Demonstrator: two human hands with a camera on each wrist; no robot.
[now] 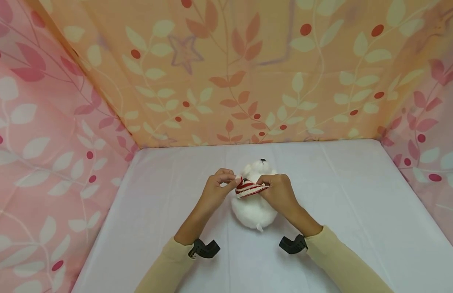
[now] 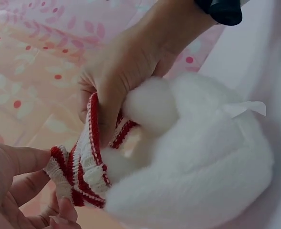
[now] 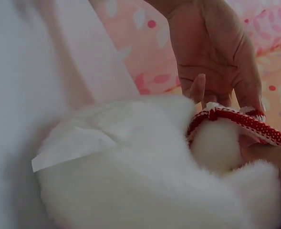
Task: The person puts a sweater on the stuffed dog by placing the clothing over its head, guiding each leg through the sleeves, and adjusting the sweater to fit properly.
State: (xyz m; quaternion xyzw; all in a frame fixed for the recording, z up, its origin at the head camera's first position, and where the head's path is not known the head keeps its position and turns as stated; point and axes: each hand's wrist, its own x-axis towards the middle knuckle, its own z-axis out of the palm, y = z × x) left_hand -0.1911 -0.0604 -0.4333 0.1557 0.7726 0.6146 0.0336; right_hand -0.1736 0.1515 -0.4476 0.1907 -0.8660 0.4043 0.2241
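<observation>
Pinching striped red-white knit garment [image 1: 247, 189], left fingers [image 1: 224, 178] + right fingers [image 2: 110, 112] | might snag on white plush toy [image 1: 253, 211] if tugged unevenly

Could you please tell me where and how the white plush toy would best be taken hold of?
Probably by its rounded body, a hand coming from the near side in the head view and cupping its flanks. That wide part is unclothed, while the left hand, right hand and striped knitted piece crowd the far half. The thin white tag seems a poor hold.

White table [image 1: 358, 195], fluffy white plush toy [image 1: 251, 213] on it
</observation>
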